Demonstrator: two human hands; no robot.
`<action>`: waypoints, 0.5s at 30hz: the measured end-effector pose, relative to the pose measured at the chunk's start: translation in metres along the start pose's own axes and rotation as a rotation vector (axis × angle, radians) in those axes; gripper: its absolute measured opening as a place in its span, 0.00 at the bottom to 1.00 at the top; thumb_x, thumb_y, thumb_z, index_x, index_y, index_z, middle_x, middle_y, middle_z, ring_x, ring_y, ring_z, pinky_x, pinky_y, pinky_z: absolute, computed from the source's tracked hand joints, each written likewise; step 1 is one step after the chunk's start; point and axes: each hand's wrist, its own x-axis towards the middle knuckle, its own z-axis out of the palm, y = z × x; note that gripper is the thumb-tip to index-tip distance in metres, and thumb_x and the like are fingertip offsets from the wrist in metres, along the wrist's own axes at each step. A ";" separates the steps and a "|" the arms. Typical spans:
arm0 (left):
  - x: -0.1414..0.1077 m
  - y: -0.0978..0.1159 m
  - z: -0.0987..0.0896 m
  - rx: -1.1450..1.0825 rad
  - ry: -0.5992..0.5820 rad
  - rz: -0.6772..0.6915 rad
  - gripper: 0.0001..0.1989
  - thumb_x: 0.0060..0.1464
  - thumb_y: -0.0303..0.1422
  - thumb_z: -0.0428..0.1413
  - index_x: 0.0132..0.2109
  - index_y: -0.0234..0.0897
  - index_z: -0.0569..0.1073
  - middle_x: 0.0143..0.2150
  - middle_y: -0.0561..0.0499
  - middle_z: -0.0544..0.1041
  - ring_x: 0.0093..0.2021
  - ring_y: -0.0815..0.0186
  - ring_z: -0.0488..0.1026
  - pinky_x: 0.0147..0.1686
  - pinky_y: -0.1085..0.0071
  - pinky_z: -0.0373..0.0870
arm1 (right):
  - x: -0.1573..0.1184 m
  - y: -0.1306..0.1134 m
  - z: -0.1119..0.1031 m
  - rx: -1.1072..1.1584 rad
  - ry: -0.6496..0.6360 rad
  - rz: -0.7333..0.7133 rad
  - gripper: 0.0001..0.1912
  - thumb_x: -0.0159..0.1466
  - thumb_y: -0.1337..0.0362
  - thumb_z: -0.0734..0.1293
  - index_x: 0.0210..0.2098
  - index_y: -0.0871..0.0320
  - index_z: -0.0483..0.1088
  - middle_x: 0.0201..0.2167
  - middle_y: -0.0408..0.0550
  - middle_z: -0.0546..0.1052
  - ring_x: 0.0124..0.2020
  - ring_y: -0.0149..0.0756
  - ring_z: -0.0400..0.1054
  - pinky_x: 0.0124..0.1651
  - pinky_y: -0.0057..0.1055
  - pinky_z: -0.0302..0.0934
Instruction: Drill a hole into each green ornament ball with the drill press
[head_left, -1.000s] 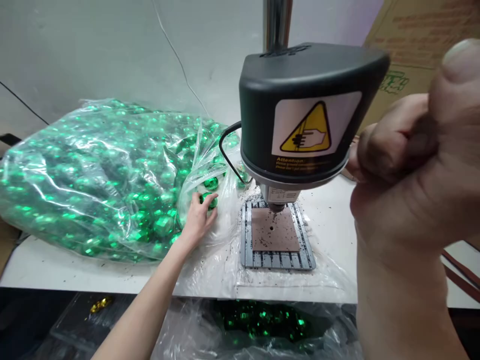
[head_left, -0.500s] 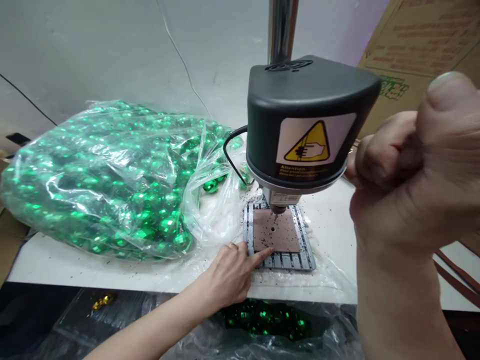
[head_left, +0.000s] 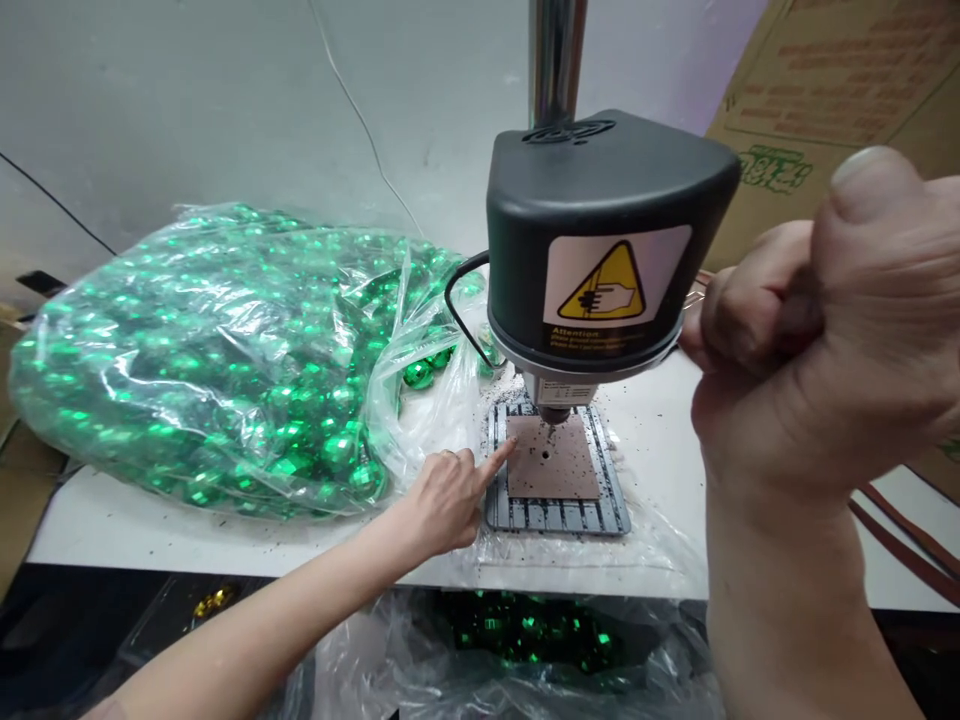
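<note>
A small black bench drill press (head_left: 600,230) with a yellow warning sticker stands in the middle on a steel column. Its bit points down over a square brown board (head_left: 559,478) with a dark round hole, strewn with dark chips. The board lies on the slotted grey base (head_left: 551,518). My left hand (head_left: 448,500) stretches its index finger to the board's left edge, its other fingers curled, holding nothing. At the right of the drill head, my right hand (head_left: 832,320) is closed in a raised fist. What it grips is hidden by the hand.
A big clear bag of shiny green faceted balls (head_left: 225,370) fills the left of the white table (head_left: 660,440). More green balls (head_left: 532,630) lie in plastic below the front edge. A cardboard box (head_left: 847,90) stands back right, brown strips (head_left: 907,545) beneath it.
My left index finger has moved from the board's front edge up to its left edge. My right fist stays closed beside the drill head. The whole view has shifted slightly.
</note>
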 end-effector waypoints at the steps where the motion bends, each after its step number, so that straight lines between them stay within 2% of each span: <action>1: 0.001 -0.001 0.001 0.012 0.013 0.020 0.52 0.57 0.29 0.58 0.82 0.45 0.42 0.45 0.40 0.78 0.41 0.51 0.78 0.41 0.59 0.71 | 0.000 0.000 0.000 0.002 -0.003 0.007 0.22 0.64 0.60 0.70 0.18 0.53 0.59 0.14 0.35 0.59 0.15 0.24 0.48 0.19 0.35 0.45; 8: 0.026 -0.013 -0.015 0.117 0.019 0.140 0.57 0.55 0.25 0.62 0.80 0.63 0.41 0.50 0.42 0.75 0.47 0.50 0.74 0.44 0.59 0.65 | 0.002 0.005 -0.002 -0.022 -0.053 -0.128 0.25 0.67 0.65 0.68 0.17 0.55 0.56 0.14 0.35 0.58 0.15 0.23 0.49 0.19 0.32 0.46; 15: 0.058 -0.024 -0.012 0.146 0.099 0.282 0.52 0.59 0.26 0.60 0.79 0.67 0.45 0.52 0.41 0.76 0.51 0.48 0.72 0.49 0.54 0.64 | -0.001 -0.001 0.005 0.005 -0.023 -0.132 0.25 0.67 0.68 0.67 0.16 0.55 0.56 0.13 0.36 0.56 0.15 0.22 0.49 0.19 0.32 0.45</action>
